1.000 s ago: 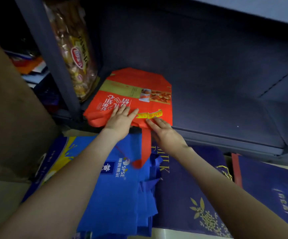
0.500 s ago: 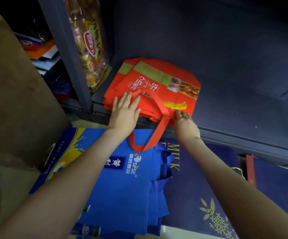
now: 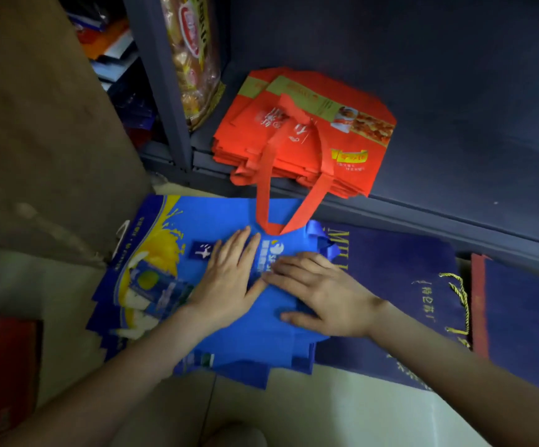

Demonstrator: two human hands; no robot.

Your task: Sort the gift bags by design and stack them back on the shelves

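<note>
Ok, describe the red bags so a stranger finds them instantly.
Find the blue shelf. At its front left, beside the upright post, lies the red bag stack. The floor bags are blue; only it dangles a handle loop over the edge.

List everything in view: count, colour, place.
red gift bags: one stack, number unclear, red, front left of the shelf, a handle hanging over the edge
blue gift bags: one stack, blue with yellow print, floor below the shelf
navy gift bags: at least two, navy with gold print, floor right of the blue stack
snack packet: one, clear with red label, upright in the shelf's left corner
shelf: one, dark blue-grey
left hand: flat on the blue stack
right hand: flat on the blue stack
</note>
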